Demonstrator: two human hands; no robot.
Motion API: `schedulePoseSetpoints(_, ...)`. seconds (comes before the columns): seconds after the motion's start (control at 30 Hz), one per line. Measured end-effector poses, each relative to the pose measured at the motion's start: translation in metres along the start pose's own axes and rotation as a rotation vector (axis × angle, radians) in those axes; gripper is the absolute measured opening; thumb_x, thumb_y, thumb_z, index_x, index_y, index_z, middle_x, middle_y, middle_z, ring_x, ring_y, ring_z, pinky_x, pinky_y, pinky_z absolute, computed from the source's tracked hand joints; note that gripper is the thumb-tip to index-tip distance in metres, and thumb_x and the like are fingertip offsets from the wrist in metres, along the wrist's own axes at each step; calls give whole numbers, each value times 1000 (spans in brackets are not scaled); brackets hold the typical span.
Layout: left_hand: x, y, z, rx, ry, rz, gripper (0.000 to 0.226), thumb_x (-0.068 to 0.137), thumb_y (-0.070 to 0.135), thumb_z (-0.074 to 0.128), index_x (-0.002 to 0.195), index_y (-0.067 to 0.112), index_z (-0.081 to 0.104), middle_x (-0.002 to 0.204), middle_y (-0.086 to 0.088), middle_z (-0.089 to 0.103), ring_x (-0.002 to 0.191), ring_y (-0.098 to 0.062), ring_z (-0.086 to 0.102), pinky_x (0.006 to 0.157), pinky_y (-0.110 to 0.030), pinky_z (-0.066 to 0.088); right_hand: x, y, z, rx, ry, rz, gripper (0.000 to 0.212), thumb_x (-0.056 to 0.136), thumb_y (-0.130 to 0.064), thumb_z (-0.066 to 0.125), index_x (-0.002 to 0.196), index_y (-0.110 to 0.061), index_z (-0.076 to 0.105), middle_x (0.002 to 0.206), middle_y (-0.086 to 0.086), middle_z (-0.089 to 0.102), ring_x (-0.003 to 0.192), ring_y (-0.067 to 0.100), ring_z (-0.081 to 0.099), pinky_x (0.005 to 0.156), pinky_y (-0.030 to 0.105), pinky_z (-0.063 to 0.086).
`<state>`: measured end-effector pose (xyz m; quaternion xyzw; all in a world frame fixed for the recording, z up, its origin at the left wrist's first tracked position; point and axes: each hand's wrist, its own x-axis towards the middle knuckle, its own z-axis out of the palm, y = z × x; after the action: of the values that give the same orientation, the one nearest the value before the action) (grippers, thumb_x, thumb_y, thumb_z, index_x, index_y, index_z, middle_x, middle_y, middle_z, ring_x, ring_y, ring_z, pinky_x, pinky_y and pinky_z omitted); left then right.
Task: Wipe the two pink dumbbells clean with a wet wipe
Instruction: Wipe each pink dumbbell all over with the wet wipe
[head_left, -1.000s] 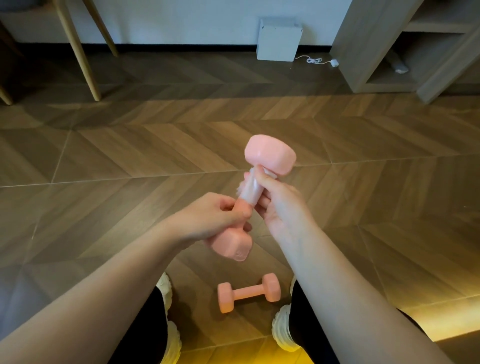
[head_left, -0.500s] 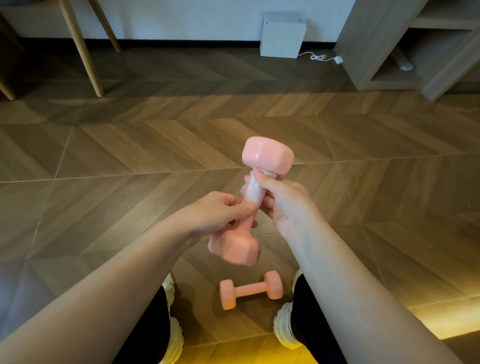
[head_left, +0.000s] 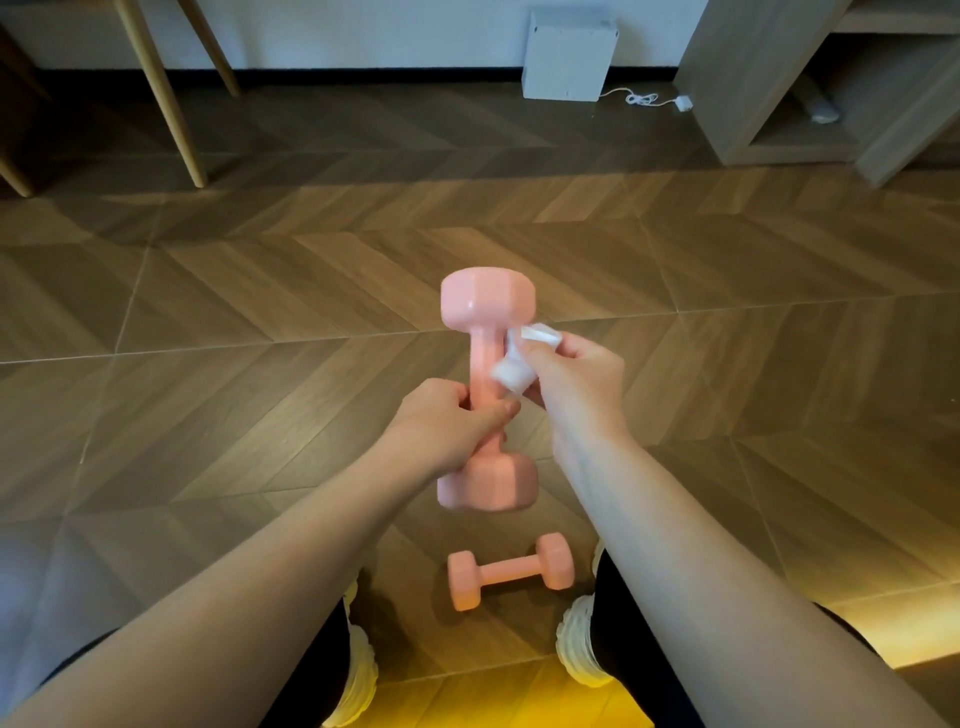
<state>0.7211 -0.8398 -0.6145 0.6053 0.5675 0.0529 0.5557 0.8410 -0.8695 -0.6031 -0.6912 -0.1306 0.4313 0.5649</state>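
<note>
Head view, single frame.

Centre of frame: one pink dumbbell (head_left: 484, 358) is held upright in the air above the wooden floor (head_left: 208, 415), one head up and the other down. The left hand (head_left: 447, 418) is clenched round the lower part of the handle, thumb across the front. The right hand (head_left: 579, 384) sits just right of the handle, its fingers pinching a crumpled white wet wipe (head_left: 511, 370). The wipe lies against the handle's right side; how firmly it presses, I cannot tell.

Lower centre: the second pink dumbbell (head_left: 511, 576) lies on its side on the floor between the person's white shoes (head_left: 579, 644). Neither hand touches it.

Top of frame: a white box (head_left: 569, 54) stands against the wall, with a wooden shelf unit (head_left: 753, 78) at upper right and wooden furniture legs (head_left: 161, 93) at upper left.

Judgement: the step in hand looks like wiping the first dumbbell's handle. The next move calls for drawing the wipe along or round the bar. The left hand would then need to shift so the part it covers and both heads get wiped. The floor dumbbell appears to be waiting its turn.
</note>
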Motion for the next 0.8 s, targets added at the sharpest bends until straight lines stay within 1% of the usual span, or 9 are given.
schedulePoseSetpoints(0.07,9,-6,0,-57,39,-20,37,89,44,67,92,7,71,94,-10,75,91,-27,71,81,-43,56,8,1,-3,49,-42,-24,17,86,-5,70,74,-15,75,72,0,73,68,12,68,74,30,60)
schedulePoseSetpoints(0.2,50,-26,3,-88,121,-109,35,91,43,64,94,8,70,85,-6,68,76,-22,63,62,-31,46,47,26,-9,10,10,42,19,89,0,65,75,-11,72,65,0,70,58,10,65,63,24,57)
schedulePoseSetpoints(0.33,106,-65,11,17,198,-166,38,92,41,63,106,5,70,88,-4,66,83,-23,62,63,-30,42,100,75,-15,-133,101,158,15,86,4,58,78,-2,69,79,10,62,76,21,58,71,37,51)
schedulePoseSetpoints(0.37,121,-77,13,45,212,-177,39,92,41,63,107,5,69,89,-4,66,84,-23,62,64,-29,42,114,88,-17,-156,124,180,15,86,4,57,77,1,69,78,9,62,76,20,58,69,36,53)
schedulePoseSetpoints(0.43,151,-102,19,77,235,-208,39,92,41,63,109,6,69,93,-6,67,87,-24,63,68,-30,44,140,108,-21,-158,154,216,13,86,6,56,81,12,67,77,8,59,61,14,58,53,22,48)
schedulePoseSetpoints(0.53,193,-137,27,65,266,-259,40,92,39,63,112,5,68,101,-10,71,94,-28,66,77,-35,51,174,133,-22,-179,179,251,13,86,4,58,85,5,71,76,10,62,41,3,56,39,12,39)
schedulePoseSetpoints(0.63,229,-163,34,62,311,-272,38,91,37,64,107,3,70,97,-13,70,91,-31,66,73,-34,47,203,154,-19,-162,175,300,14,87,5,58,91,7,71,76,11,60,55,12,60,42,15,39)
schedulePoseSetpoints(0.7,247,-176,39,85,330,-278,38,92,38,63,107,4,71,98,-15,71,84,-29,62,70,-32,43,215,165,-17,-156,156,321,11,89,5,60,90,2,71,75,9,60,54,12,58,42,15,41)
schedulePoseSetpoints(0.8,272,-194,47,96,334,-297,38,92,37,62,109,4,69,101,-15,70,88,-32,64,70,-31,42,232,185,-13,-189,147,330,17,90,2,62,76,-5,69,70,6,62,53,10,59,46,16,46)
